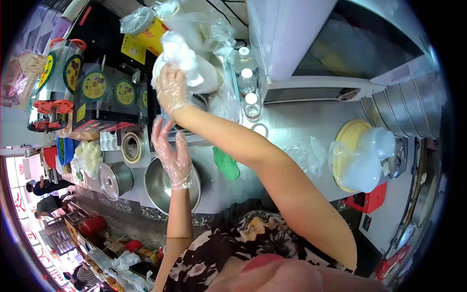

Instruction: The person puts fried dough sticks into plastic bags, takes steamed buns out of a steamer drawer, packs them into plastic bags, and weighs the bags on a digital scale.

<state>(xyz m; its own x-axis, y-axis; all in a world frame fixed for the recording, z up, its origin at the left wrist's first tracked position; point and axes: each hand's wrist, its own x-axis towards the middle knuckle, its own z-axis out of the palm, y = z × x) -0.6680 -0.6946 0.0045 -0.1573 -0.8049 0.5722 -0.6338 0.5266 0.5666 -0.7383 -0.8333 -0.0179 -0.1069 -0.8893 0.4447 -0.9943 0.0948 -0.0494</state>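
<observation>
My right hand [171, 90], in a clear plastic glove, reaches far forward to a white container [210, 78]. Its fingers are closed against a bunched white plastic bag [181, 51] at the container's mouth; the fingertips are partly hidden in it. My left hand [171, 155], gloved the same way, is raised over the far side of a steel mixing bowl [158, 187]. Its fingers are spread and hold nothing. To the right of the bowl a green cloth or pad [225, 163] lies on the steel counter [272, 185].
Several clear bottles with white caps [251, 106] stand beyond my right forearm. A lidded pot [115, 180] and a cup sealing machine [109, 92] are on the left. At right are a yellow tub [350, 138] and a white appliance [316, 53]. People [48, 204] stand far left.
</observation>
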